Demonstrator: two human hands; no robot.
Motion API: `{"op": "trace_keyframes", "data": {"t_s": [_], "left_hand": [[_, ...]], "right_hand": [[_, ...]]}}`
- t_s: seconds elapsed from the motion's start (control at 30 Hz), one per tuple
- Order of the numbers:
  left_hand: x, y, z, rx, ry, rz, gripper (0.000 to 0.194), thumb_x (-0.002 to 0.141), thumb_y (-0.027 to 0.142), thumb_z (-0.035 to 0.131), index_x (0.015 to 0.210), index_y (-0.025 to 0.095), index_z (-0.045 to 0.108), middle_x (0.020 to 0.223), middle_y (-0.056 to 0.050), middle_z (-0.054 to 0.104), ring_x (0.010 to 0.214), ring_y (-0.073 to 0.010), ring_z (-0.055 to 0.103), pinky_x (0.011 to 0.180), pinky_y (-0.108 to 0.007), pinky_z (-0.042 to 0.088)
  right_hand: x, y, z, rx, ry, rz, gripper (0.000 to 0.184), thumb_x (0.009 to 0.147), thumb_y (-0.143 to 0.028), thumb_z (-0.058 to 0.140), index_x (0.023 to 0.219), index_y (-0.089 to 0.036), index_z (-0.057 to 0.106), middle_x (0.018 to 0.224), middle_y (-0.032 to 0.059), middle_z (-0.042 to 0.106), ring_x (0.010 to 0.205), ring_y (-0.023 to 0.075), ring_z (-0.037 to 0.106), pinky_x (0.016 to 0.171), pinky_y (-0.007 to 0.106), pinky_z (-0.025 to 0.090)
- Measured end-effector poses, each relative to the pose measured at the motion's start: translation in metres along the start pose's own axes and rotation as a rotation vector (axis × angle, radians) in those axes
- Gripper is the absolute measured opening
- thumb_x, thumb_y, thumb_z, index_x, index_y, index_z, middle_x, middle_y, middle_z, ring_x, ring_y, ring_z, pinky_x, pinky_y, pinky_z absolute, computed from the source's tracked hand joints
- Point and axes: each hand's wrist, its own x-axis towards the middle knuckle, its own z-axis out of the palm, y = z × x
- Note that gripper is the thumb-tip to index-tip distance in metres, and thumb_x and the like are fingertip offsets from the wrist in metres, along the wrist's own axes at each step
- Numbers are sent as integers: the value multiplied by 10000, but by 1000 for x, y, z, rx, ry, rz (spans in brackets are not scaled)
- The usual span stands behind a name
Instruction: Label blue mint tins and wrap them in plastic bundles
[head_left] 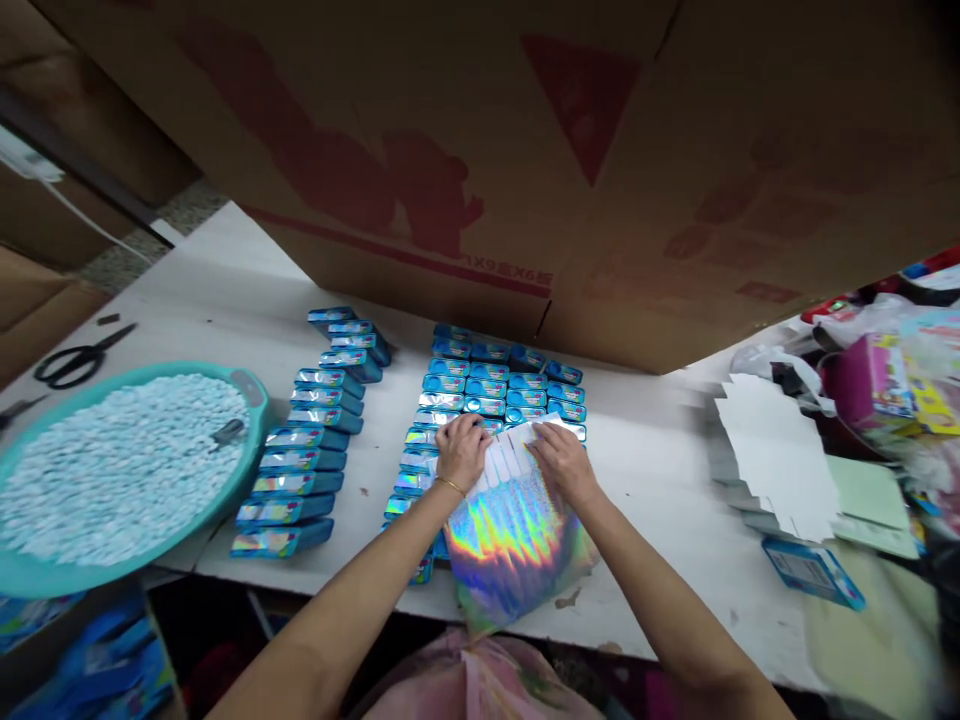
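Between my two hands is a shiny holographic sheet (pixel 506 530) with white rectangular strips along its top edge, possibly labels. My left hand (pixel 460 452), with a thin bracelet at the wrist, has its fingers closed on the sheet's upper left edge. On the upper right edge, my right hand (pixel 564 460) pinches the sheet, its fingertips partly hidden. Beneath and beyond the sheet stand rows of small blue boxes (pixel 487 388), some with shiny tops. The sheet and my hands cover part of these rows.
A large cardboard box (pixel 450 150) walls off the back. At left are a teal basin (pixel 259 400) of small pale pieces, black scissors (pixel 79 362) and a second line of blue boxes (pixel 300 460). White cards (pixel 776 455) and a lying blue box (pixel 814 573) are at right.
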Motion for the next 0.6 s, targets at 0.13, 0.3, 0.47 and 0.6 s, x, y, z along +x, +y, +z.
{"op": "trace_keyframes", "data": {"t_s": [0.13, 0.3, 0.47, 0.6], "left_hand": [[1, 2, -2, -43, -21, -14, 130, 790, 260, 462, 785, 231, 589, 1121, -50, 542, 1116, -223, 399, 919, -419, 240], [-2, 3, -15, -454, -13, -127, 207, 794, 298, 453, 928, 232, 597, 1110, -49, 567, 1120, -217, 418, 962, -418, 239], [-4, 8, -38, -1318, -97, -523, 443, 802, 498, 373, 1051, 175, 546, 1077, -98, 584, 933, -185, 554, 723, -298, 431], [-11, 1, -56, -1561, -33, -730, 465, 687, 511, 557, 964, 137, 568, 840, -74, 623, 698, -122, 577, 602, -234, 432]], "right_hand": [[1, -23, -58, 170, -8, 161, 178, 825, -265, 453, 777, -197, 610, 994, 67, 608, 918, 196, 535, 805, 352, 422], [25, -35, -76, 703, 39, 505, 182, 750, -325, 532, 655, -181, 589, 745, 21, 602, 687, 135, 549, 599, 247, 430], [45, -52, -44, 1122, 18, 771, 219, 647, -382, 615, 654, -164, 594, 597, -8, 566, 578, 114, 526, 527, 224, 404], [52, -72, -17, 1300, 45, 942, 265, 579, -402, 662, 644, -153, 598, 543, -18, 543, 525, 97, 503, 464, 195, 359]]}}
